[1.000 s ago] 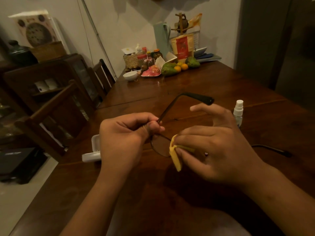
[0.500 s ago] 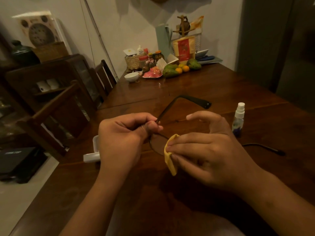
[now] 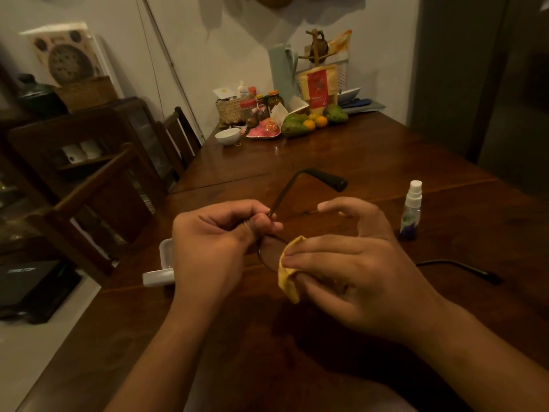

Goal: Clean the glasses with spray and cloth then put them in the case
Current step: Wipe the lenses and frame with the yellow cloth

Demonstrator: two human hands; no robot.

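Observation:
Over the dark wooden table (image 3: pixel 371 150) I hold a pair of thin dark-framed glasses (image 3: pixel 271 252). My left hand (image 3: pixel 214 248) pinches the frame at the hinge, and one temple arm rises up and away to the right. My right hand (image 3: pixel 350 272) pinches a folded yellow cloth (image 3: pixel 286 269) over a lens, with its index finger lifted clear. The other temple arm pokes out to the right behind that hand. A small spray bottle (image 3: pixel 411 208) with a white cap stands upright to the right. The open white case (image 3: pixel 162 267) lies left of my left hand, partly hidden by it.
At the table's far end stand a white bowl (image 3: pixel 227 135), a pink dish, jars, a woven basket and fruit (image 3: pixel 297 124). Wooden chairs (image 3: pixel 98 200) line the left side, with a dark cabinet behind them. The table edge runs close on the left.
The cloth and my right hand have slid slightly along the lens towards the left hand. The glasses stay in the same grip, and the view has shifted a little.

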